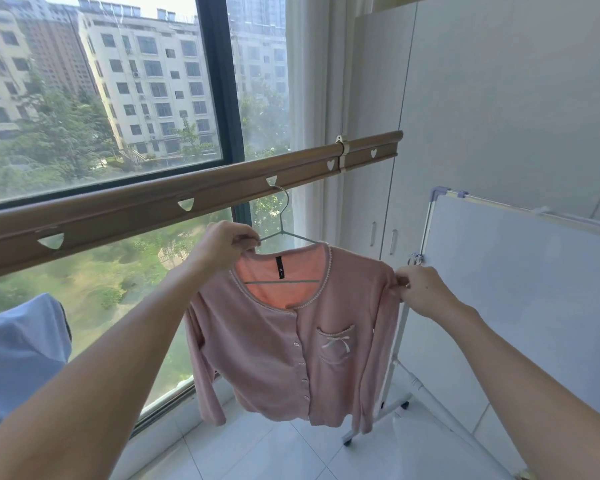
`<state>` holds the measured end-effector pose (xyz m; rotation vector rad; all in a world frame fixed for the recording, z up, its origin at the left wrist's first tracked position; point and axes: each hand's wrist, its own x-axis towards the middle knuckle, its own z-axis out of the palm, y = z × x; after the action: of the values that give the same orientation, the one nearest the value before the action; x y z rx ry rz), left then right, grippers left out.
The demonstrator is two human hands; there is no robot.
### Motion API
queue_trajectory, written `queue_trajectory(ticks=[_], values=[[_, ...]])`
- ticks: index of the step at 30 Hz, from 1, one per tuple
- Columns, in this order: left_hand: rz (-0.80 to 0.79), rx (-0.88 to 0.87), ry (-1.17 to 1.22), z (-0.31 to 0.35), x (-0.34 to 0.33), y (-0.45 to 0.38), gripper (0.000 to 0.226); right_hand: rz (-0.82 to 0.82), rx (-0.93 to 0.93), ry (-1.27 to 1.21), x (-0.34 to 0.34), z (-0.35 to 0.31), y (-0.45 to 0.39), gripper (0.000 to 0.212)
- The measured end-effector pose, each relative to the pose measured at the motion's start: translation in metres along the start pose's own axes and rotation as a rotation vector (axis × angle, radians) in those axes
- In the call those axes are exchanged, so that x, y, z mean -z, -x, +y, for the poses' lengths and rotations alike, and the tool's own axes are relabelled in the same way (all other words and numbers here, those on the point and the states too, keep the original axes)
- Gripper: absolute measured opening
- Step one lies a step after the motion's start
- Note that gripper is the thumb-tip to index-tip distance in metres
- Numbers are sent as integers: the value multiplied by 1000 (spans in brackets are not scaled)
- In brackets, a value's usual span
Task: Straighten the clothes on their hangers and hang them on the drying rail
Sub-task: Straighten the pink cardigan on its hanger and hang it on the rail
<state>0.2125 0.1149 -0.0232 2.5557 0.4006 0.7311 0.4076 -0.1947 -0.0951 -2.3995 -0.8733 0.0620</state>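
— What are my hands doing now?

— Your left hand (227, 242) is pinching the hanger (284, 233) at the left shoulder; your right hand (421, 289) is pinching the right shoulder of the pink cardigan (288, 344).

— And the rail?

— The hook is sitting in a heart slot of the drying rail (153, 209), near its right end. The shoulder line is running roughly parallel below it, both hands equally near.
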Motion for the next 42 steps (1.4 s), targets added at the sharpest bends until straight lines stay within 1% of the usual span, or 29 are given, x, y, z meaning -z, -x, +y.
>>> queue_trajectory(ticks=[2, 3, 4, 5, 6, 8, 10, 13, 17, 18, 21, 24, 28, 32, 34, 38, 42], values=[[6, 8, 0, -1, 2, 1, 12, -127, -89, 141, 2, 3, -2, 9], [9, 15, 3, -1, 2, 2, 13, -177, -124, 198, 4, 1, -4, 14], [11, 22, 8, 0, 2, 2, 13, -174, -147, 213, 7, -4, -6, 24], [10, 30, 14, 1, 2, 3, 13, -126, -148, 165, 12, -13, -8, 31], [9, 35, 21, 3, 2, 4, 14, -44, -132, 69, 18, -24, -11, 35], [10, 37, 28, 6, 1, 6, 15, 108, -42, -122, 28, -56, -14, 34], [12, 26, 14, 7, 1, 8, 16, 163, 83, -229, 30, -92, -15, 27], [23, 14, -25, 9, 2, 10, 17, 117, 225, -276, 17, -138, -16, 20], [11, 0, -90, 9, 5, 14, 20, 33, 340, -254, -8, -173, -26, 30], [10, -1, -101, 8, 7, 15, 21, 40, 361, -222, -12, -177, -29, 30], [27, -4, -112, 6, 15, 21, 24, 62, 398, -157, -20, -180, -36, 22], [44, 22, -96, 5, 23, 28, 25, 46, 428, -100, -26, -182, -44, 26], [81, 70, -109, 6, 28, 41, 25, -4, 476, -130, -29, -190, -49, 23], [117, 88, -110, 5, 35, 60, 25, -34, 539, -145, -34, -197, -54, 28], [139, 124, -109, 5, 39, 72, 26, -52, 571, -138, -36, -200, -57, 29], [170, 222, -126, 9, 50, 93, 26, -42, 573, -151, -40, -203, -54, 30], [200, 249, -140, 19, 69, 116, 25, -30, 530, -146, -44, -207, -44, 25]])
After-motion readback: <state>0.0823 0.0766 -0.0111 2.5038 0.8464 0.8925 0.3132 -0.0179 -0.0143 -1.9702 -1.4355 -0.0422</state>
